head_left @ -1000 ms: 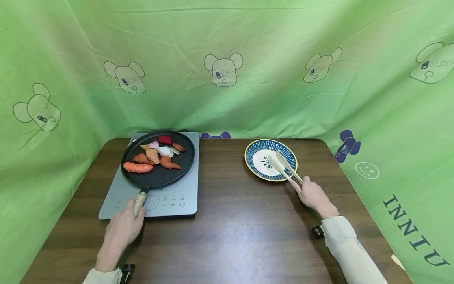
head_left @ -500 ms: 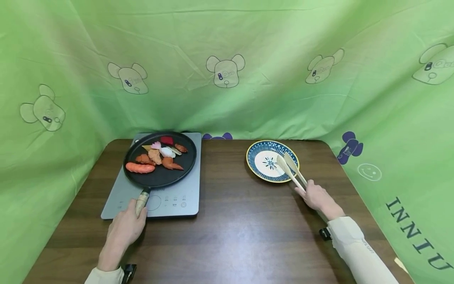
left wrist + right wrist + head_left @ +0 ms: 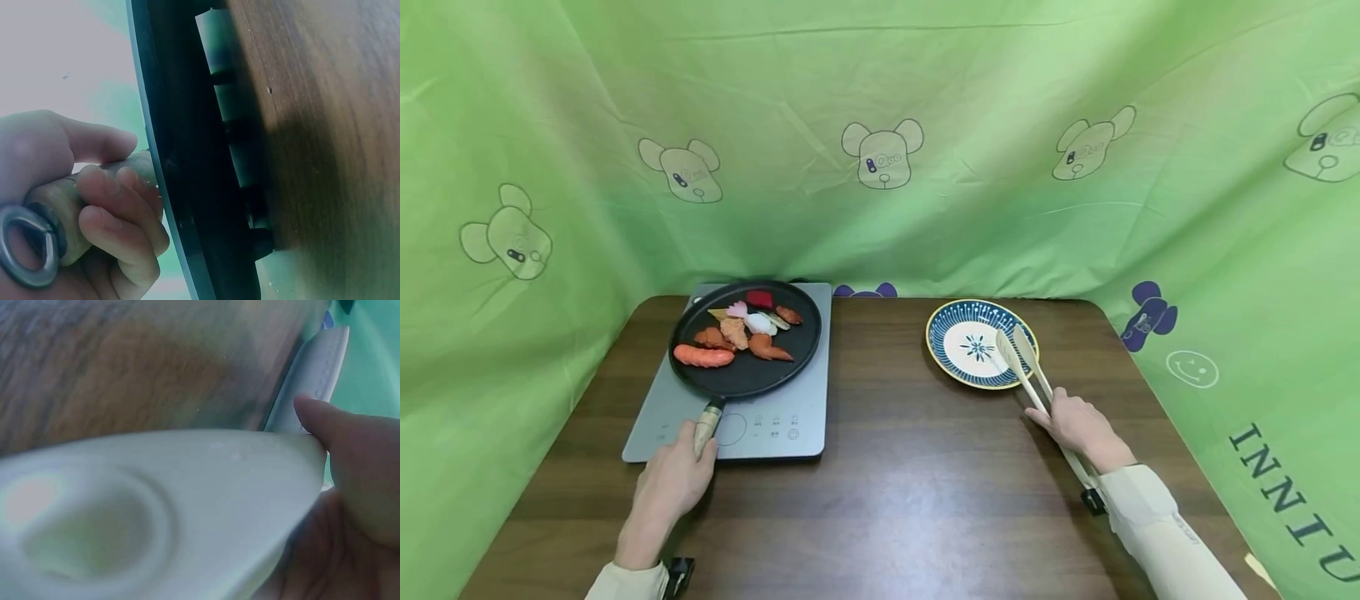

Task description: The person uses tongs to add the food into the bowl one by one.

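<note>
My left hand point(image 3: 673, 483) grips the wood-look handle point(image 3: 706, 423) of a round black frying pan point(image 3: 782, 371). Up close in the left wrist view, fingers and thumb wrap that handle, which ends in a metal ring point(image 3: 39, 275). Several food pieces lie in the pan, among them a scored sausage point(image 3: 703, 357) and a chicken wing point(image 3: 769, 347). On the right, my right hand point(image 3: 1082, 427) holds cream-coloured tongs point(image 3: 1011, 354), their two tips apart over the right part of a blue-and-white plate point(image 3: 946, 335). The broad rear end of the tongs fills much of the right wrist view.
Beneath the pan is a grey induction cooker point(image 3: 808, 417) with its control marks at the front. Everything stands on a dark wooden table point(image 3: 880, 500). A green cloth point(image 3: 790, 208) printed with bear heads hangs behind and along both sides.
The tongs have drawn back from the plate's middle toward its right edge, and their rear end now shows below my right hand. My left hand keeps its grip on the handle.
</note>
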`<act>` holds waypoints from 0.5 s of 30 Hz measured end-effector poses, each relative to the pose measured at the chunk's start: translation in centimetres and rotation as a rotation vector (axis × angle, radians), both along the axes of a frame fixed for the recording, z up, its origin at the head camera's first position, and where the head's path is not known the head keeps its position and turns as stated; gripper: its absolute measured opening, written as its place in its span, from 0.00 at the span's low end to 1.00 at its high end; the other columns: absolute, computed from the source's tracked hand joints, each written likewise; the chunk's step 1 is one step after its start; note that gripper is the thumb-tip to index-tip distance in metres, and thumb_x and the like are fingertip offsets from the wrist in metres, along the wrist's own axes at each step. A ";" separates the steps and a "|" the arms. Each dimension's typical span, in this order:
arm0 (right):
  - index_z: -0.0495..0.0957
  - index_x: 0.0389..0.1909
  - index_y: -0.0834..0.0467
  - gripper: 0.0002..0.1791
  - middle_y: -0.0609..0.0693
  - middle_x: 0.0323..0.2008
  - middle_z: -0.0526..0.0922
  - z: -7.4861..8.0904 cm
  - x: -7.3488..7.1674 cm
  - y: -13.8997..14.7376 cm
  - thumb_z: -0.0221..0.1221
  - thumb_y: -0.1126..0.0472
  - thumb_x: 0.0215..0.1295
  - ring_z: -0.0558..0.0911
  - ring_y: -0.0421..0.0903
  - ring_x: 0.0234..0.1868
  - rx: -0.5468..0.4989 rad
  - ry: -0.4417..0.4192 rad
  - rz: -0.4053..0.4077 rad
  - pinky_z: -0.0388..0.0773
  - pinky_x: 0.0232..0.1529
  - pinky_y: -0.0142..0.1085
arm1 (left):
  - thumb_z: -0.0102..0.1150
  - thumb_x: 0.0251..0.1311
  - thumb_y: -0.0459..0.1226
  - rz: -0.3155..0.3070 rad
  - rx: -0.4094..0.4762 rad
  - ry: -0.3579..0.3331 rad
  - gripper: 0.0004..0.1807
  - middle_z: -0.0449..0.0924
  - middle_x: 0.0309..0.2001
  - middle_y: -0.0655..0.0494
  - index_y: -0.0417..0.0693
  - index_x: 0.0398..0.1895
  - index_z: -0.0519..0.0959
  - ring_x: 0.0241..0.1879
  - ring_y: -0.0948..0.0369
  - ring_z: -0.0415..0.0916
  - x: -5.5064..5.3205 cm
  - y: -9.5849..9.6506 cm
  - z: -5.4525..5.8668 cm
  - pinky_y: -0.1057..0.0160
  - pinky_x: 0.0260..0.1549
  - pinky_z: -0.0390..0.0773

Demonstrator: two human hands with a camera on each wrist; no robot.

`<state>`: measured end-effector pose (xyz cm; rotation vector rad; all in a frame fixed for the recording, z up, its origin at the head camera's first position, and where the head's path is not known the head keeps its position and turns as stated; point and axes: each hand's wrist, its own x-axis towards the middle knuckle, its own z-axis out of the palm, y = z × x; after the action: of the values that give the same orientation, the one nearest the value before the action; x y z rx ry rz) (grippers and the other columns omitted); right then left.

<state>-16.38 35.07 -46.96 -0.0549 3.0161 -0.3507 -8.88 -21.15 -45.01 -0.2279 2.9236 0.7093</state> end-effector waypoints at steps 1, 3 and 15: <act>0.63 0.31 0.67 0.30 0.59 0.19 0.71 0.0 0.0 0.0 0.54 0.41 0.64 0.73 0.55 0.19 -0.005 -0.002 0.004 0.67 0.19 0.48 | 0.42 0.69 0.46 -0.002 -0.001 -0.001 0.28 0.67 0.23 0.46 0.30 0.60 0.56 0.18 0.54 0.64 0.0 0.0 0.0 0.58 0.15 0.62; 0.63 0.31 0.67 0.29 0.59 0.19 0.71 0.0 -0.1 -0.1 0.55 0.41 0.64 0.73 0.54 0.19 -0.013 -0.001 0.007 0.67 0.19 0.47 | 0.42 0.69 0.46 -0.005 -0.006 0.004 0.28 0.67 0.23 0.46 0.30 0.60 0.56 0.18 0.54 0.64 -0.1 -0.1 0.0 0.58 0.15 0.62; 0.62 0.32 0.66 0.31 0.59 0.19 0.71 -0.4 -0.2 0.0 0.55 0.39 0.63 0.73 0.55 0.18 -0.013 0.019 0.014 0.67 0.19 0.49 | 0.44 0.68 0.46 -0.040 0.006 0.001 0.27 0.66 0.22 0.48 0.31 0.56 0.58 0.17 0.55 0.64 -0.9 -0.5 0.0 0.58 0.15 0.62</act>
<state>-16.62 35.06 -47.38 -0.0815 3.0304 -0.3709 -9.77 -21.65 -44.97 -0.1680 2.9177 0.7121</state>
